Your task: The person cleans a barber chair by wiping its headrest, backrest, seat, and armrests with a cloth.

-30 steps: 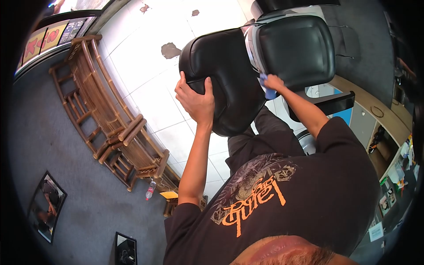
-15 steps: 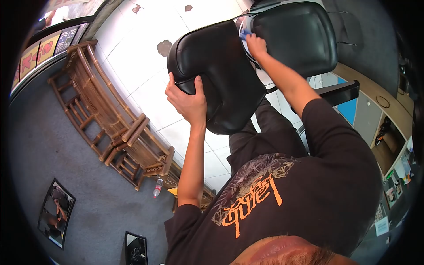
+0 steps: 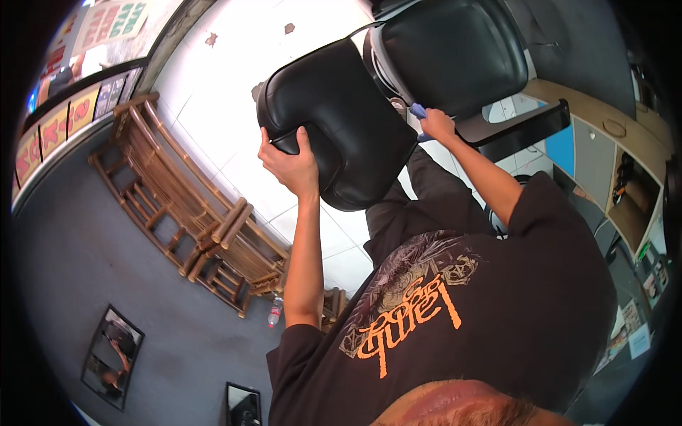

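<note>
By the gap (image 3: 389,84) slanting forward between black seat (image 3: 455,57) and black backrest (image 3: 341,99), holding blue cloth (image 3: 418,111) at its near end in the nearer right hand's (image 3: 437,126) curled fingers, and gripping the backrest's left edge with a wide-spread left hand (image 3: 295,167).

Blue cloth (image 3: 418,111), partly hidden inside right grip (image 3: 438,126), black seat (image 3: 455,53), beyond right grip, cut by top edge, left grip (image 3: 290,163), fingers partly hidden at black backrest (image 3: 327,96), bottle (image 3: 275,313), below left grip, label illegibly small, framed mirror (image 3: 243,405), lower still, cut by bottom edge
</note>
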Motion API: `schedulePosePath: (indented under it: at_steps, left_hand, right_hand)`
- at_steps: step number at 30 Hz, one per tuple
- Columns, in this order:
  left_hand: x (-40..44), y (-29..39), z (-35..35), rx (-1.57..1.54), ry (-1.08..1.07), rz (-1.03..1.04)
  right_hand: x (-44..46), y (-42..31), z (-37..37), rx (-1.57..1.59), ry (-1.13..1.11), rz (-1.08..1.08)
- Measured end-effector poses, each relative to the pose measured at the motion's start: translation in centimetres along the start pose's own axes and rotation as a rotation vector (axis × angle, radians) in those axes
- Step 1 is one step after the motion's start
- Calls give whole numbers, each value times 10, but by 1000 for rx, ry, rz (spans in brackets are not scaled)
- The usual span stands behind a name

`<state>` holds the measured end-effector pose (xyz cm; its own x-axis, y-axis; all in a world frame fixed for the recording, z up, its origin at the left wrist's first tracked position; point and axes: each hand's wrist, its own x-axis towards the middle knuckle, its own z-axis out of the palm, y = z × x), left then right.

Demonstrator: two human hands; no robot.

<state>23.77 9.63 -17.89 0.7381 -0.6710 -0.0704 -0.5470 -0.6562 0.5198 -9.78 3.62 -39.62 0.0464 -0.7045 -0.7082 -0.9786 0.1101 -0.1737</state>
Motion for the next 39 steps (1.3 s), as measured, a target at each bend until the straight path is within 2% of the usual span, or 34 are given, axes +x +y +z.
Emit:
schedulePosePath:
  at_steps: [2, 3, 7, 9, 10, 12, 15, 18, 21, 24, 27, 30, 33, 36, 39]
  left_hand:
    - [1, 0, 1, 7, 0, 10]
    - [1, 1, 1, 12, -8, -3]
    - [-1, 2, 0, 21, -11, -5]
    - [-1, 1, 0, 29, -15, 4]
    - [-1, -2, 0, 30, -15, 18]
    - [0, -6, 1, 27, -13, 48]
    - [-2, 1, -1, 37, -36, 14]
    - [-1, -2, 0, 50, -35, 18]
    - [0, 1, 0, 34, -35, 29]
    - [-1, 0, 1, 40, -20, 44]
    - [-1, 1, 1, 48, -13, 29]
    - [0, -4, 4, 40, 2, 40]
    - [0, 0, 2, 53, 3, 37]
    - [0, 3, 2, 58, 2, 24]
    - [-2, 8, 1, 64, 15, 19]
  right_hand:
    - [-12, 17, -40, 108, 4, 81]
    - [-7, 38, -51, 58, 23, 72]
    - [0, 117, -108, -134, 298, 101]
    - [11, 152, -128, -232, 287, 137]
    - [16, 163, -135, -355, 230, 134]
    - [28, 178, -134, -389, 84, 92]
    - [35, 158, -120, -443, -126, 28]
    - [25, 136, -85, -560, -43, -78]
    - [36, 140, -44, -392, 11, -37]
    - [39, 136, -39, -472, -101, -77]
    - [45, 122, -43, -521, -355, -13]
    - [40, 105, -29, -662, -279, 18]
    - [48, 96, -7, -506, -168, 199]
    - [34, 78, -28, -600, -375, 192]
    - [42, 81, -21, -605, -455, 222]
